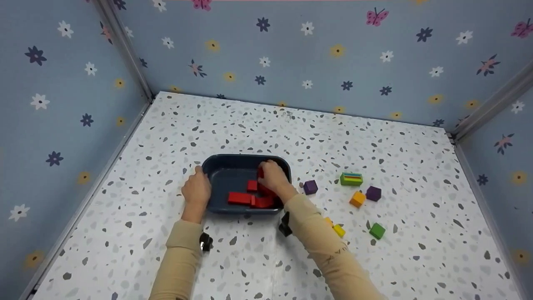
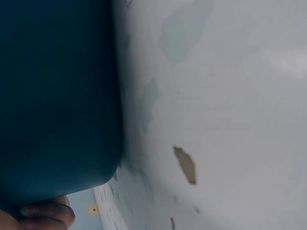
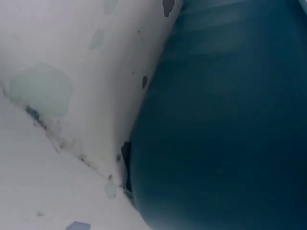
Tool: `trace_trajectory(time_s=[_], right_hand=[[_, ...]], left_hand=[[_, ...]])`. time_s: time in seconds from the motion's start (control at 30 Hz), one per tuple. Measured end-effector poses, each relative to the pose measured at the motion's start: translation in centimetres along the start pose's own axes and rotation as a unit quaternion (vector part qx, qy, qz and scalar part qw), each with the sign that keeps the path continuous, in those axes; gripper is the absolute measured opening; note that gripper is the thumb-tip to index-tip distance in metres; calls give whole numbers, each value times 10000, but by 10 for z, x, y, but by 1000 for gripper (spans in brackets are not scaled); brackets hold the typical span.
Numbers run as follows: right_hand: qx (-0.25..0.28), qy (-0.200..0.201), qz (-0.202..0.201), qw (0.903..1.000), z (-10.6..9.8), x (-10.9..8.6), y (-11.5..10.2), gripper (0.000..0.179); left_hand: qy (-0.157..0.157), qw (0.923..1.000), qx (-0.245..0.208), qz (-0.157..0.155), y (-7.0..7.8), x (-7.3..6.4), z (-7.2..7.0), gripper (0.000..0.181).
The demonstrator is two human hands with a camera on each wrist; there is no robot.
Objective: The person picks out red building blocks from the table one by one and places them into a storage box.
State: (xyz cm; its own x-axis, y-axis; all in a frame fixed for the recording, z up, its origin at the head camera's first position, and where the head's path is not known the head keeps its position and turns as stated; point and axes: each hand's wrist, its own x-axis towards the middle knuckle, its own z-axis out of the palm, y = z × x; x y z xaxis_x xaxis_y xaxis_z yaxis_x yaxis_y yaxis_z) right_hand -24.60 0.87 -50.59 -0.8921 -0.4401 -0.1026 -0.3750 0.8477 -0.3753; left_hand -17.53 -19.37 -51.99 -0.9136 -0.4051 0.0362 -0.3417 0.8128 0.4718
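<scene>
A dark blue tray (image 1: pixel 245 211) stands on the speckled table and holds several red blocks (image 1: pixel 239 198). At the tray's left side, my left hand (image 1: pixel 196 189) grips the rim. In the left wrist view, curled fingers (image 2: pixel 50 213) show against the tray's outer wall (image 2: pixel 57 105). Inside the tray's right part, my right hand (image 1: pixel 274 177) pinches a red block (image 1: pixel 261 171), partly hidden by the fingers. More red pieces lie under and beside that hand, some covered by it. Only the tray's outer wall (image 3: pixel 220 115) and table fill the right wrist view.
Right of the tray lie purple blocks (image 1: pixel 310 187), a green block with coloured stripes (image 1: pixel 351 179), an orange block (image 1: pixel 357 199) and a green block (image 1: pixel 377 231). Yellow blocks (image 1: pixel 339 230) sit beside the right sleeve. Flower-patterned walls (image 1: pixel 291 54) border the table (image 1: pixel 158 137).
</scene>
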Motion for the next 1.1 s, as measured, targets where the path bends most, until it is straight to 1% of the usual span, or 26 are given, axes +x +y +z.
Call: trace_trajectory(time_s=[0.2,0.37,0.63,0.8,0.97,1.03,1.1], right_hand=[[-235,-111,115,9996,0,2,-2,30],[-436,-259,221,9985,0,2,-2,30],[-593,-286,342,9972,1,2,-3,27],[-635,-336,274,9970,0,1,-2,25],[-518,-304,195,9980,-1,-1,0,28],[-484,-205,99,9986,-1,-2,0,29],[-481,71,-124,9987,-2,-3,1,28]], left_hand=[[-46,10000,-3,29,0,0,0,23],[-134,9999,-47,-44,0,0,0,25],[-70,10000,19,-20,-2,2,2,24],[-57,10000,31,-20,-1,2,3,23],[-4,10000,90,22,0,2,2,23],[-31,9999,102,4,0,2,1,24],[-95,9999,97,-34,0,3,0,25]])
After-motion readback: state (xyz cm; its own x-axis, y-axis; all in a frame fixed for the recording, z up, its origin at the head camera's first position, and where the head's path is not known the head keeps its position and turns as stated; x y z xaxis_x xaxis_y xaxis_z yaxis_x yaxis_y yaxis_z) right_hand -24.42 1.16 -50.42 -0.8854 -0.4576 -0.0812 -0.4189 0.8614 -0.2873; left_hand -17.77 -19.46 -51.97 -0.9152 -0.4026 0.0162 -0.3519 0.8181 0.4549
